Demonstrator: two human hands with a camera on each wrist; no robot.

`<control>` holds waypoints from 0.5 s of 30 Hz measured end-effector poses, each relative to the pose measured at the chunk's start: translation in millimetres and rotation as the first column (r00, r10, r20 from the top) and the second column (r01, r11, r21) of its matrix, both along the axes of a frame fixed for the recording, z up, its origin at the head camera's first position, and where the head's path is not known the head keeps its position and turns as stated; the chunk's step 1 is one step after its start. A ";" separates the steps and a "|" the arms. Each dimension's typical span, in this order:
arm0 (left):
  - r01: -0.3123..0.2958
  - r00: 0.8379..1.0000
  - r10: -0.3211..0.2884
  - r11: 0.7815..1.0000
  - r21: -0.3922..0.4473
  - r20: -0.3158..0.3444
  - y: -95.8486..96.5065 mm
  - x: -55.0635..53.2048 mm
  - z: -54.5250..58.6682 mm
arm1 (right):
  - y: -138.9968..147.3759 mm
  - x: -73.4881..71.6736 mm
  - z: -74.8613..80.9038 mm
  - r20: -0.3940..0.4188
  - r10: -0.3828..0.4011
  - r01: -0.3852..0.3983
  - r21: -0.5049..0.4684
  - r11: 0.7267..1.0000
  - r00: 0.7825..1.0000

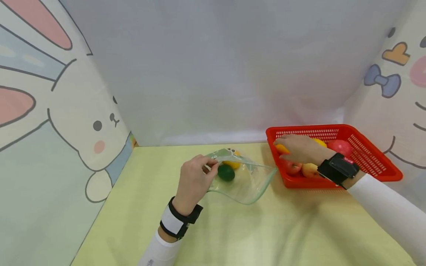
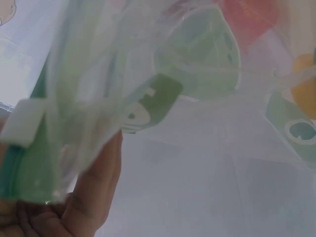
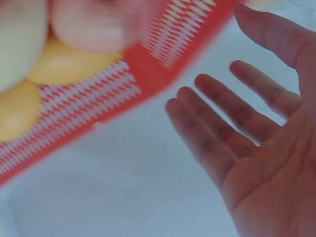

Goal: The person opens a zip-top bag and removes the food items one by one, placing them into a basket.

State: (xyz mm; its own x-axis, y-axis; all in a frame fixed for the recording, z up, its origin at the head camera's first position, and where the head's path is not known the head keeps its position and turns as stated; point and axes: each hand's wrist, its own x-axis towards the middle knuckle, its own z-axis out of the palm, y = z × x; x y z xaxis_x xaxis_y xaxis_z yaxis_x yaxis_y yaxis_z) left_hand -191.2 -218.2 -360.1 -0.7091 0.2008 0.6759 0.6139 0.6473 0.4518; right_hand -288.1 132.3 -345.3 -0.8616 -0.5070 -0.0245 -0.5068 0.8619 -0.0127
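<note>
My left hand (image 1: 196,177) pinches the rim of a clear zip bag (image 1: 249,188) between thumb and fingers. A dark green oval fruit (image 1: 226,173) and a yellow fruit (image 1: 232,164) lie in the bag, whose mouth faces toward me. Printed green patterns on the bag fill much of the left wrist view. Over the left end of a red basket (image 1: 374,157) is my right hand (image 1: 301,148), its fingers extended in the right wrist view (image 3: 232,133). An orange-coloured fruit (image 1: 282,149) shows beside its fingers; no grip on it is visible.
Inside the basket are a red apple (image 1: 293,168), a pale yellow fruit (image 1: 310,170), a pinkish-red fruit (image 1: 340,147) and a yellow fruit (image 1: 320,142). A pale yellow-green table (image 1: 149,184) lies beneath, with a light curtain (image 1: 206,74) behind and rabbit-printed sheets at both sides.
</note>
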 end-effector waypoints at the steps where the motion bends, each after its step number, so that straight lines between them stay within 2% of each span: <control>1: -0.002 1.000 0.002 1.000 0.002 -0.002 -0.1 -0.1 0.4 | -6.3 7.8 9.1 -0.041 0.012 -0.012 -0.001 1.000 0.999; 4: -0.004 1.000 0.004 1.000 -0.001 -0.003 0.0 -0.7 1.5 | -25.5 34.4 31.5 -0.159 0.062 -0.067 -0.027 0.997 0.985; 6: -0.006 1.000 0.006 1.000 -0.006 -0.004 0.2 -1.0 1.9 | -38.6 53.1 40.9 -0.241 0.112 -0.127 -0.045 0.991 0.964; 8: -0.009 1.000 0.009 1.000 -0.009 -0.007 0.4 -0.3 2.7 | -51.0 70.1 45.0 -0.340 0.179 -0.206 -0.043 0.978 0.923; 10: -0.014 1.000 0.014 1.000 -0.011 -0.006 -0.1 0.1 2.1 | -64.1 85.8 45.8 -0.424 0.244 -0.284 -0.030 0.958 0.872; 13: -0.018 1.000 0.018 1.000 -0.016 -0.001 -0.9 1.0 1.0 | -83.5 104.8 41.6 -0.506 0.310 -0.362 -0.004 0.932 0.805; 15: -0.018 1.000 0.018 1.000 -0.017 0.000 -1.2 0.7 0.4 | -96.4 112.8 36.1 -0.516 0.344 -0.392 0.017 0.920 0.784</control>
State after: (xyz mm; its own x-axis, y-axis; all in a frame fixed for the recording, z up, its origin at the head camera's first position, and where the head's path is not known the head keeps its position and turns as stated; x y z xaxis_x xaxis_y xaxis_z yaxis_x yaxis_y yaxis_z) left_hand -190.4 -219.4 -359.8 -0.7130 0.1995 0.6721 0.6018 0.6661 0.4407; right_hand -175.3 35.9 -309.1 -0.4886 -0.7674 0.4152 -0.7417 0.6160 0.2656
